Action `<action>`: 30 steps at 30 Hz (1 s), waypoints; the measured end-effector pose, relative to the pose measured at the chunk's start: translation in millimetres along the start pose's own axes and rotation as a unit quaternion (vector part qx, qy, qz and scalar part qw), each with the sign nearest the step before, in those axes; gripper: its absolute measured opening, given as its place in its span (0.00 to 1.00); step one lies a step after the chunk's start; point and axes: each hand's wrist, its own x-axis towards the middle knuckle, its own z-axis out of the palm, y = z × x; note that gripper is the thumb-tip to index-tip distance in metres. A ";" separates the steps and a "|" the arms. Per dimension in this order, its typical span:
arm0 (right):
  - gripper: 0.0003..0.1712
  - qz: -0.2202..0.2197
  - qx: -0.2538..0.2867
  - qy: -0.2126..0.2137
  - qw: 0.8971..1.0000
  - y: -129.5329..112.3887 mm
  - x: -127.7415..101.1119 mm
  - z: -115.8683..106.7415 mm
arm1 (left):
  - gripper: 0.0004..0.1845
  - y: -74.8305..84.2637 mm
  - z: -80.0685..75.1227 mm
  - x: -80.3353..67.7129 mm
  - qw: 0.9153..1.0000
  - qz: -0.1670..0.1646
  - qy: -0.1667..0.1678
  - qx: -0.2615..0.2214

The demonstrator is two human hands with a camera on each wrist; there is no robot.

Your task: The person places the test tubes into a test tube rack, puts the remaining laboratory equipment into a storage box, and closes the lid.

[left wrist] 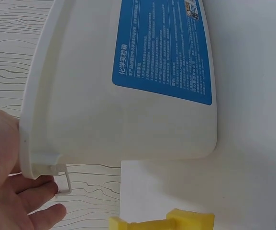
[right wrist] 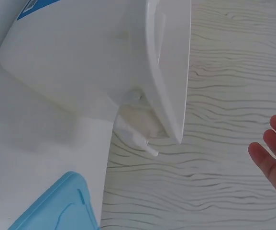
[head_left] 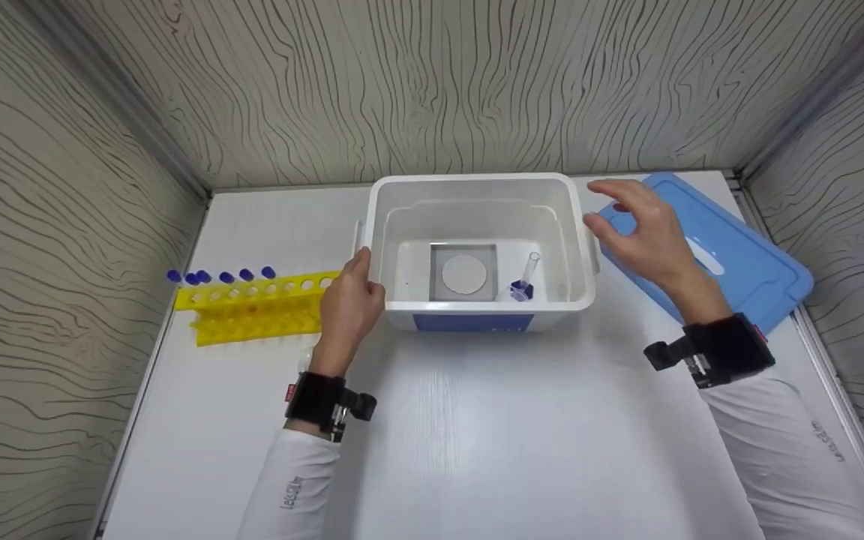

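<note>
A white plastic box [head_left: 477, 306] with a blue label [left wrist: 161, 52] stands in the middle of the table. My left hand [head_left: 352, 304] grips its left rim at the corner, fingers below the rim beside the wire-like handle [left wrist: 67, 181]. Inside the box, a clear measuring cylinder [head_left: 529, 268] with a purple hexagonal base leans at the right. A grey square gauze [head_left: 439, 274] with a white round centre lies on the box floor. My right hand [head_left: 649, 236] hovers off the right rim, over the blue lid [head_left: 747, 255], its fingers spread and holding nothing.
A yellow test tube rack [head_left: 252, 326] stands left of the box, partly behind my left hand. Along its back edge is a row of several small dark-blue cylindrical tips [head_left: 246, 274]. Wood-patterned walls [head_left: 432, 90] enclose the table at the back and both sides.
</note>
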 end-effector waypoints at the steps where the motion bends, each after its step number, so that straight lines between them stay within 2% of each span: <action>1: 0.26 0.009 0.002 0.015 1.000 5.7 -4.7 -2.8 | 0.31 0.3 0.0 0.2 1.000 -0.001 0.000 0.000; 5: 0.31 0.064 0.013 0.052 0.997 29.4 -29.5 -7.5 | 0.31 0.4 0.1 0.5 1.000 -0.001 -0.001 0.000; 9: 0.37 0.117 0.009 0.040 0.992 49.6 -59.5 -2.2 | 0.31 -0.2 0.1 0.1 1.000 -0.006 -0.001 -0.002; 16: 0.45 0.180 -0.020 -0.064 0.981 72.6 -108.9 16.9 | 0.31 -0.2 0.9 -0.3 1.000 -0.010 -0.002 -0.004; 20: 0.47 0.189 -0.038 -0.123 0.973 80.1 -129.8 28.0 | 0.30 -0.5 1.7 -0.7 1.000 -0.011 -0.001 -0.007; 22: 0.48 0.201 -0.049 -0.154 0.966 82.2 -137.4 31.8 | 0.30 -1.4 1.8 -1.1 1.000 -0.005 0.003 -0.010; 27: 0.50 0.204 -0.082 -0.222 0.950 85.5 -149.7 36.5 | 0.29 -2.3 1.6 -1.6 1.000 0.006 0.013 -0.012; 30: 0.52 0.183 -0.098 -0.251 0.946 86.6 -154.4 38.2 | 0.30 -1.8 1.1 -1.8 1.000 0.004 0.012 -0.013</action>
